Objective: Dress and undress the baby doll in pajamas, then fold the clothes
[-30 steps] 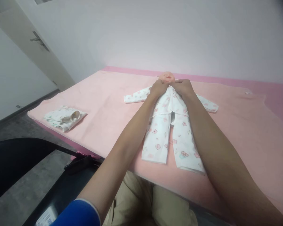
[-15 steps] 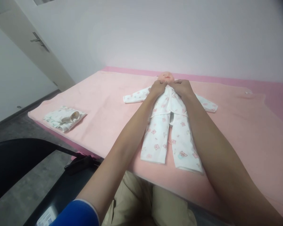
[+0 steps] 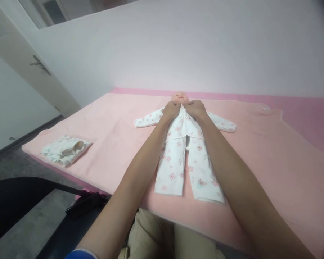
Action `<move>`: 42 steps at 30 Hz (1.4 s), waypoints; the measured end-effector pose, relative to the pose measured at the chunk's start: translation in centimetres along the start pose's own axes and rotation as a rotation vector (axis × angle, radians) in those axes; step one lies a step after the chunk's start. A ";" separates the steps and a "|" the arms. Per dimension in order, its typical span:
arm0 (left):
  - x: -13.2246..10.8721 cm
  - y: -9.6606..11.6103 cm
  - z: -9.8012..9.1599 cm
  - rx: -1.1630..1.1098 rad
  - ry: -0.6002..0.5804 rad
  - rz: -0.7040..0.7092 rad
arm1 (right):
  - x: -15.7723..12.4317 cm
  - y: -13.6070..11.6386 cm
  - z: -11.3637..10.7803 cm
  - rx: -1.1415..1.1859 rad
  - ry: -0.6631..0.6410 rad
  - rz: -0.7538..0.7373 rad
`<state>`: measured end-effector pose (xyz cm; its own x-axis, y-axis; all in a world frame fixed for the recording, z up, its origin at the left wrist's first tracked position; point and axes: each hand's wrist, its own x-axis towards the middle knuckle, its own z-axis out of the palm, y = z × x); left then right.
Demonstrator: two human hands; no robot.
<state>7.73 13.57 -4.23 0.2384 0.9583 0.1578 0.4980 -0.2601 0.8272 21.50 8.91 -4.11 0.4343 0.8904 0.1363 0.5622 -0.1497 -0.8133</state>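
A baby doll (image 3: 180,96) lies on its back on a pink blanket, its head toward the wall. It wears a white baby top (image 3: 179,126) printed with small pink animals, sleeves spread to both sides. Matching white trousers (image 3: 170,172) stretch toward me, the legs slightly apart. Just under the doll's chin, my left hand (image 3: 172,109) pinches the left side of the top's collar. My right hand (image 3: 196,108) is closed on the collar's other side, close beside it. The fingertips are partly hidden behind the hands.
A folded printed cloth (image 3: 66,149) rests near the left edge of the pink blanket (image 3: 110,144). A black chair (image 3: 24,205) stands at the lower left against the table's edge. Behind the table rises a white wall (image 3: 178,46), with a door (image 3: 29,68) at the left.
The view has tilted up and shifted, so everything sits a little lower and the doll further left. Both hands stay closed at the collar.
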 end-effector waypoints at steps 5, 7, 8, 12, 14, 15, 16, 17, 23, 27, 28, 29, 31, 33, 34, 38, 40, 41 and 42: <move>-0.1 0.2 0.5 0.215 0.033 0.013 | 0.2 0.4 0.0 -0.021 -0.009 -0.023; 0.0 0.1 0.7 0.243 0.054 0.021 | 0.2 0.5 0.0 -0.034 -0.012 -0.026; 0.0 0.1 0.7 0.251 0.059 0.025 | 0.3 0.4 0.0 -0.037 -0.013 -0.027; 0.1 -0.1 0.8 0.251 0.060 0.041 | 0.2 0.3 0.0 -0.038 -0.017 -0.021; 0.1 -0.2 0.8 0.238 0.060 0.051 | 0.2 0.3 0.0 -0.031 -0.013 -0.015; 0.2 -0.3 0.8 0.227 0.060 0.057 | 0.2 0.3 0.0 -0.026 -0.009 -0.012; 0.2 -0.3 0.8 0.213 0.058 0.065 | 0.2 0.3 0.0 -0.020 -0.004 -0.009; 0.2 -0.4 0.8 0.197 0.054 0.072 | 0.3 0.4 0.0 -0.013 0.002 -0.005; 0.1 -0.6 0.7 0.143 0.042 0.089 | 0.3 0.2 0.1 0.045 0.027 0.027; 0.1 -0.5 0.7 0.137 0.034 0.082 | 0.1 -0.2 0.2 0.078 0.075 0.024; 0.1 -0.5 0.7 0.136 0.035 0.081 | 0.1 -0.3 0.2 0.067 0.090 0.012; 0.1 -0.5 0.7 0.136 0.036 0.081 | 0.0 -0.3 0.2 0.051 0.103 -0.001; 0.1 -0.5 0.8 0.135 0.036 0.083 | -0.1 -0.4 0.2 0.021 0.123 -0.033; 0.1 -0.6 0.8 0.130 0.032 0.088 | -0.2 -0.5 0.3 0.000 0.135 -0.060; 0.1 -0.6 0.8 0.128 0.030 0.090 | -0.2 -0.5 0.3 -0.008 0.136 -0.072; 0.0 -0.6 0.8 0.141 0.025 0.085 | -0.5 -0.7 0.2 -0.030 0.137 -0.099; -0.1 -0.5 0.7 0.148 0.023 0.080 | -0.9 -1.1 -0.1 -0.053 0.118 -0.090; -0.1 -0.4 0.7 0.147 0.024 0.080 | -1.0 -1.3 -0.3 -0.069 0.101 -0.085; -0.1 -0.4 0.7 0.144 0.024 0.079 | -1.2 -1.6 -0.5 -0.086 0.081 -0.080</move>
<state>8.10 13.45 -4.97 0.2623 0.9363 0.2336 0.5931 -0.3473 0.7263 20.45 7.81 -2.70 0.4389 0.8641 0.2465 0.6542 -0.1192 -0.7469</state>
